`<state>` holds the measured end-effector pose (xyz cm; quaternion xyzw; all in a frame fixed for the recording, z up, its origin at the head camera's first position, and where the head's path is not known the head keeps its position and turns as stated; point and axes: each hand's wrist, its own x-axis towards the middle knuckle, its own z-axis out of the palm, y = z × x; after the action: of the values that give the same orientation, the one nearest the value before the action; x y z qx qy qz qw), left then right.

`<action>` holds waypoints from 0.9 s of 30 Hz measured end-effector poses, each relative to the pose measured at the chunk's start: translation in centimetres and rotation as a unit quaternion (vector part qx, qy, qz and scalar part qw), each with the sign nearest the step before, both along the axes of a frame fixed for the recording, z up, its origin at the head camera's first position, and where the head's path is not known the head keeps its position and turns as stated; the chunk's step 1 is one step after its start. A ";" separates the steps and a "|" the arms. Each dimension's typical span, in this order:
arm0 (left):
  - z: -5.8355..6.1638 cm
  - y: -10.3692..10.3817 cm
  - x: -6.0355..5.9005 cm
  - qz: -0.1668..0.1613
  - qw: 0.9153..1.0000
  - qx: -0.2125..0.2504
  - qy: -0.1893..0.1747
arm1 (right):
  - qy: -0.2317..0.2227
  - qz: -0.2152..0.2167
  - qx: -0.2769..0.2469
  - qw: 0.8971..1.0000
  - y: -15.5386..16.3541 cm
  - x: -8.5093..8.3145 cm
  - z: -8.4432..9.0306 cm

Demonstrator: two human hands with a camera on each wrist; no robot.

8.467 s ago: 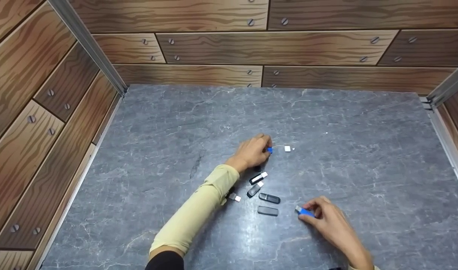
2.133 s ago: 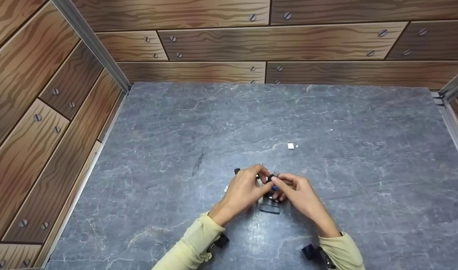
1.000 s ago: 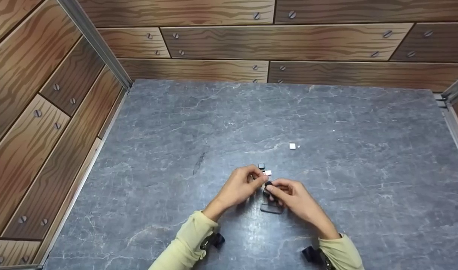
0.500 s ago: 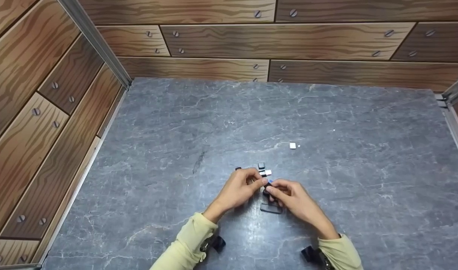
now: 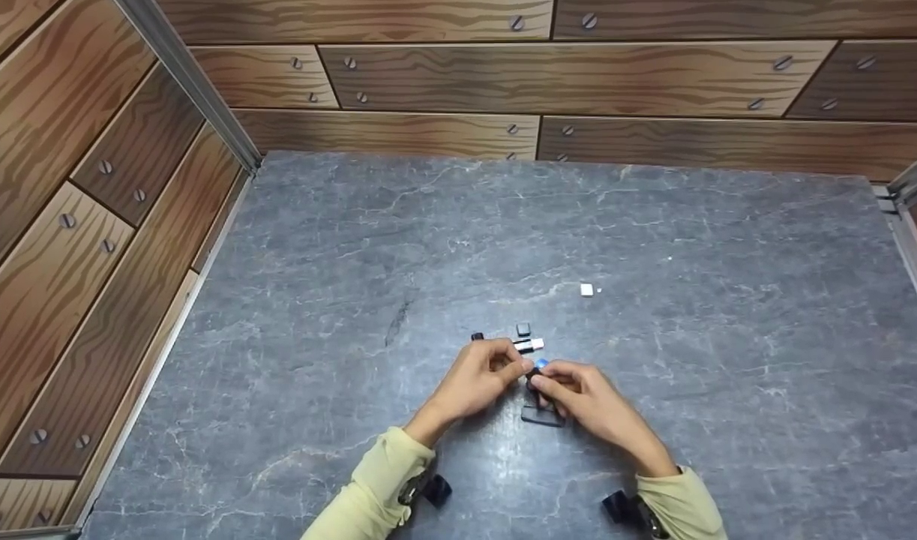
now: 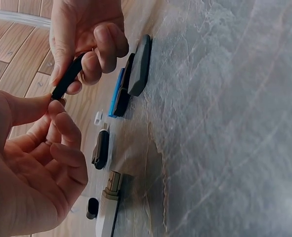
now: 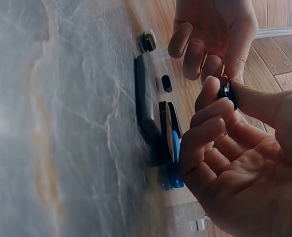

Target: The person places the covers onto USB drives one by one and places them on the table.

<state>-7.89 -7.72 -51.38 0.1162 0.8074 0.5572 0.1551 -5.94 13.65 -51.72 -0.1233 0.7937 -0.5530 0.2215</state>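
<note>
The left hand and the right hand are brought together just above the surface, and a black stick is held between them. Its body is gripped between the thumb and curled fingers of the right hand, while its other end is pinched narrowly by the left. Whether a separate cap is being pinched there cannot be told.

Near the right hand, a grey stick, a dark stick and a blue stick lie side by side on the surface. A black-and-white stick is seen just past the left fingertips, with a small dark cap beyond it. Another dark piece is partly hidden by the left hand. Farther out, a white cap is left by itself.

Eight seconds or so ago, the hands were held apart, with a blue stick in the right; now both have been turned to the black one, so the blue appears to have been dealt with or set aside. Over the last second only slight shifts are shown, by which some blue has been uncovered beyond the right fingers. Work on the black stick is judged unfinished, since neither hand has been withdrawn.
</note>
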 end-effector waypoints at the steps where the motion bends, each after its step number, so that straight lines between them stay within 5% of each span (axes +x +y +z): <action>1: 0.0 0.0 0.0 0.000 1.000 -0.002 0.004 | 0.001 0.001 0.000 1.000 -0.1 0.0 0.0; 27: 0.8 -2.0 0.5 0.022 1.000 -0.008 0.000 | -0.032 -0.024 -0.012 0.999 0.2 -0.1 0.5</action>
<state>-7.43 -9.67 -50.61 0.0975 0.8142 0.5539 0.1441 -6.07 13.89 -51.21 -0.0891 0.7823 -0.5712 0.2320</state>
